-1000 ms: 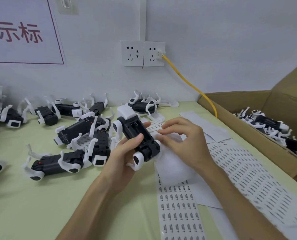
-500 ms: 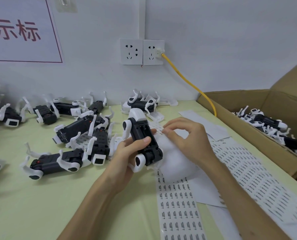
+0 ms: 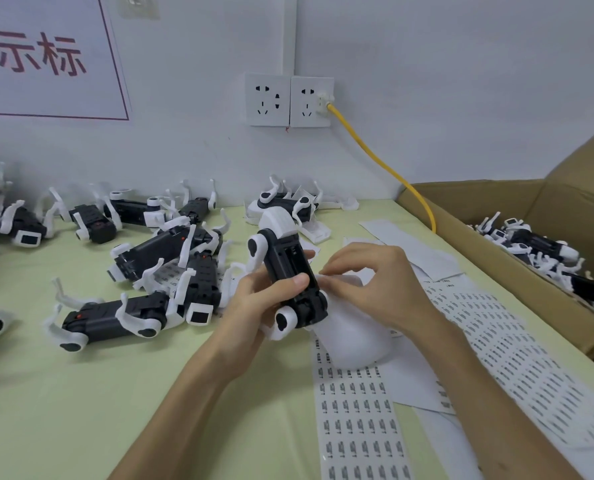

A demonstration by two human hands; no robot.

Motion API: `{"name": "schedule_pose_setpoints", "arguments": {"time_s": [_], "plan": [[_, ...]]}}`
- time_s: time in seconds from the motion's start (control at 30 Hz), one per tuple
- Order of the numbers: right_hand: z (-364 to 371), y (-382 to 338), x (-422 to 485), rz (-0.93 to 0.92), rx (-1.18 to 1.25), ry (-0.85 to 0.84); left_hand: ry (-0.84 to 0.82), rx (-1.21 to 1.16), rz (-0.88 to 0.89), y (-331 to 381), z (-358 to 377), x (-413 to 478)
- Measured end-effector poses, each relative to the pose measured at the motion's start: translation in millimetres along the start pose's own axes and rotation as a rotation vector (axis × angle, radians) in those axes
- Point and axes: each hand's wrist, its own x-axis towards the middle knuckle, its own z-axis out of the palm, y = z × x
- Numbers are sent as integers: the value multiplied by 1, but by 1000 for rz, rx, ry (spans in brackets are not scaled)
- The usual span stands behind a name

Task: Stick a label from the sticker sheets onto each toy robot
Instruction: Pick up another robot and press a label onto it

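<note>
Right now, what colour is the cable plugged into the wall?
Yellow cable, clearest in the head view.

Two bare forearms come up from the bottom edge and meet near the middle. The left forearm [image 3: 184, 393] angles up to the right. The left hand [image 3: 250, 306] grips a robot [image 3: 285, 268] from its left side, with the thumb [image 3: 297, 283] laid across the black body. Its fingers wrap behind, and one fingertip shows past the far side. The right forearm [image 3: 496, 420] angles up to the left. The right hand [image 3: 378, 289] is arched, knuckles up and fingers curled. Its thumb and forefinger tips are drawn together just beside the robot's right side. Whether they pinch anything is too small to tell.
</note>
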Motion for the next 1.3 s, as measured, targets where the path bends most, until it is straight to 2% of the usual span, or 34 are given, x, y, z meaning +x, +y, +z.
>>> {"name": "schedule_pose_setpoints", "arguments": {"time_s": [0.17, 0.63, 0.77, 0.9, 1.0, 1.13, 1.23, 1.3], "plan": [[1, -4, -1, 5, 64, -8, -23, 194, 14, 0, 2, -1], [-7, 3, 2, 292, 182, -86, -66, 252, -48, -4, -1, 0], [-5, 5, 3, 316, 155, -35, -106, 294, -75, -5, -1, 0], [-6, 7, 5, 262, 171, 128, -111, 312, -137, -5, -2, 1], [-10, 8, 7, 270, 285, 194, -42, 282, -107, -6, -1, 2], [-9, 4, 7, 270, 376, 157, 158, 141, 22, -1, -5, 4], [-10, 1, 6, 248, 373, 107, 198, -33, 25, 4, -9, 5], [-9, -1, 5, 225, 358, 74, 176, -56, 10, 6, -11, 4]]}}
